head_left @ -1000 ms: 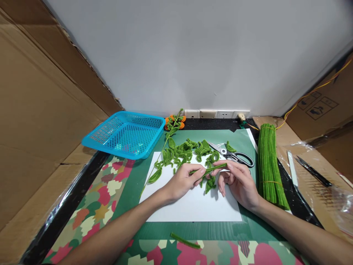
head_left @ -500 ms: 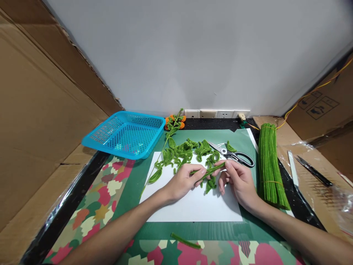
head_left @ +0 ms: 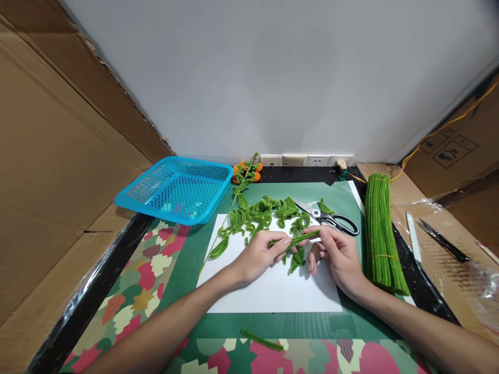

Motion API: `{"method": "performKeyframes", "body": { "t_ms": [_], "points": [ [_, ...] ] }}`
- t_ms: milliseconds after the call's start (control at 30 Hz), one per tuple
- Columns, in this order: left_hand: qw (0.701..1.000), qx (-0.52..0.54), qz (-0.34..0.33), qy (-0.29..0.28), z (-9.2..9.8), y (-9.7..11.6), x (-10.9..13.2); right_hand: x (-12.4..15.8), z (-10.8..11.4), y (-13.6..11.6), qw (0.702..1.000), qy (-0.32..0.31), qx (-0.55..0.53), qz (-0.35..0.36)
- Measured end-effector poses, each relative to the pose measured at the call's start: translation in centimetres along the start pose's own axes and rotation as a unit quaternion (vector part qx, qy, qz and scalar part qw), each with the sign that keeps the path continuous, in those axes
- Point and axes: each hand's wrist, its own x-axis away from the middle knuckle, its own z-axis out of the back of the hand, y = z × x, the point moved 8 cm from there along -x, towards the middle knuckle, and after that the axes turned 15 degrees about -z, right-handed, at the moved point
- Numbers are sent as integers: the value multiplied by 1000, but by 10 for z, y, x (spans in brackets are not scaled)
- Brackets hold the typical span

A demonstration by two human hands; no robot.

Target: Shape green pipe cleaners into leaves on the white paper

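Between my hands stretches a fuzzy green pipe cleaner, which looks doubled into narrow strands. My left hand pinches its left part between thumb and fingers. The thumb and index finger of my right hand close on its right end, with the other fingers curled below. Under and behind the hands, several bent green pipe cleaner pieces lie heaped on a white sheet. Black-handled scissors rest behind my right hand. A short cut pipe cleaner lies near the front edge.
A blue perforated basket stands at the back left, beside an orange-flowered pipe cleaner stem. To the right lies a tied bundle of green pipe cleaners. Farther right are a white strip and a black-handled tool. Wall sockets line the back.
The strands between my hands now sit closer together. My right fingertips have shifted very slightly; both hands otherwise keep their place.
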Motion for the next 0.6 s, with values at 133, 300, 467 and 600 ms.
{"method": "performKeyframes", "body": {
  "t_ms": [133, 300, 467, 600],
  "points": [
    [1000, -4, 2, -3, 0, -1, 1, 1, 0, -4, 1000, 15, 24, -5],
    [1000, -21, -9, -3, 0, 1, 0, 1, 0, -4, 999, 24, 33, -9],
    [999, -41, -28, -5, 0, 5, -1, 2, 1, -6, 998, 36, 44, 0],
    [999, -35, -23, -4, 0, 5, -2, 1, 1, -7, 997, 43, 59, 8]
  ]
}}
